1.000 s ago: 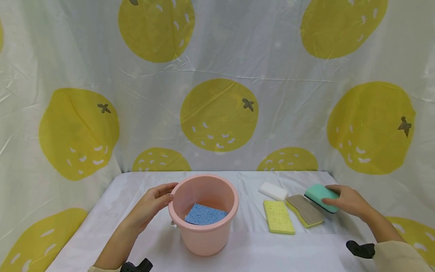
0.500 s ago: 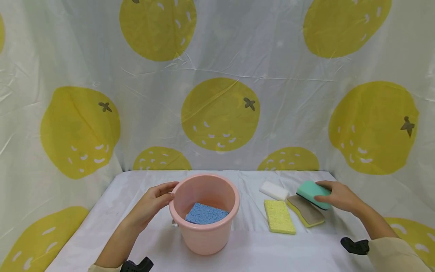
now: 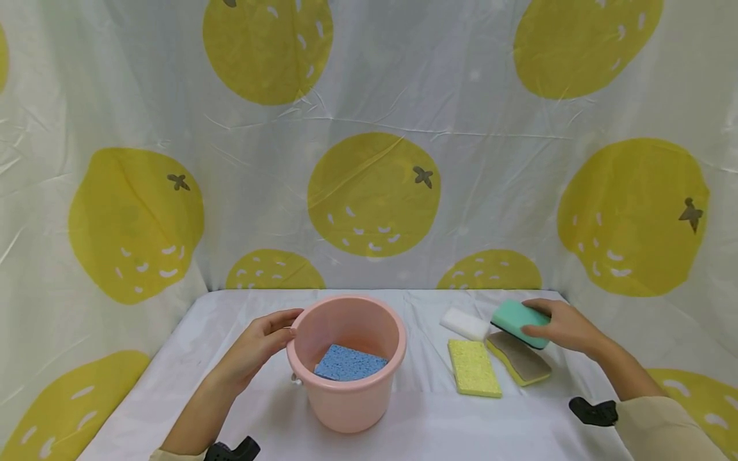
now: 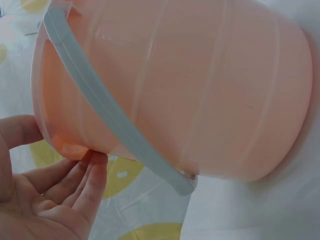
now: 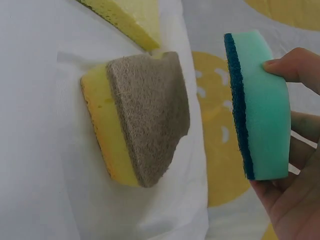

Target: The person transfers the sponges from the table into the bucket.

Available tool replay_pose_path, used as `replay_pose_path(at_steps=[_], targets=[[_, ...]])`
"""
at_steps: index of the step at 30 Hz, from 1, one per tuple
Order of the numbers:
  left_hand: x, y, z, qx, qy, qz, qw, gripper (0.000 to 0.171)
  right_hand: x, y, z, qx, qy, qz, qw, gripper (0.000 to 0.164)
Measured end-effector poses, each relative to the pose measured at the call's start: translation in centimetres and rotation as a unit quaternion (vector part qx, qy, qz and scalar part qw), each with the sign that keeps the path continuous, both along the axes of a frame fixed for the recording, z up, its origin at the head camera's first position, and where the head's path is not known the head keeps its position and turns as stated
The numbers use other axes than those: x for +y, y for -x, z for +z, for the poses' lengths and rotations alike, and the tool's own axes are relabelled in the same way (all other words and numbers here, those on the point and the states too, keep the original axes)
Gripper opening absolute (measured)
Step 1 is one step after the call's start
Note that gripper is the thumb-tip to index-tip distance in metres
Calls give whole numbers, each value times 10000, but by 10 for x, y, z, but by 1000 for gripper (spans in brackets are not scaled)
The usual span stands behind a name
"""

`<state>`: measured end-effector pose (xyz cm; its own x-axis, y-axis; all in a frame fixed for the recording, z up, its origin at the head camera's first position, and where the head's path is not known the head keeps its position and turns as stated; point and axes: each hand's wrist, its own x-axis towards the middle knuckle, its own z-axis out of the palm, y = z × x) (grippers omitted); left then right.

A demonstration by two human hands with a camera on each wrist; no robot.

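Observation:
In the head view a pink bucket (image 3: pixel 348 410) stands on the white cloth, with a blue speckled sponge (image 3: pixel 350 363) lying inside. My left hand (image 3: pixel 250 352) grips the bucket at its left rim. The left wrist view has thumb and fingers at that rim, and a grey handle (image 4: pixel 115 120) hanging along the bucket's side. My right hand (image 3: pixel 567 325) holds a mint-green sponge (image 3: pixel 519 320) between thumb and fingers, its dark scouring side facing down. This sponge is raised over a grey-brown and yellow scrub sponge (image 3: pixel 521 360), overlapping its far end in the head view.
Left of the scrub sponge lies a flat yellow sponge (image 3: pixel 475 368). Behind that is a white sponge block (image 3: pixel 464 323). A curtain (image 3: pixel 254 205) with yellow fruit prints encloses the back and sides of the cloth-covered table (image 3: pixel 461 429).
My right hand has moved left with the mint-green sponge, which now hangs closer to the white block. The left hand and the bucket have stayed in place.

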<state>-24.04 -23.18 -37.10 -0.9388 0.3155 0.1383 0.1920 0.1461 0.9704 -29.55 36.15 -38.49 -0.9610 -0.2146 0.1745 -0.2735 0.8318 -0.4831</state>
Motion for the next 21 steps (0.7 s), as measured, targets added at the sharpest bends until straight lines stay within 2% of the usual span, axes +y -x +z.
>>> replay_pose_path(at_steps=[9,21], targets=[[-1,0,0,19,-108,-46,9999,55,-21,1,11,129,69,290,9995,72],[-1,-1,0,10,-119,-90,9999,55,-42,3,17,157,26,453,9988,71]])
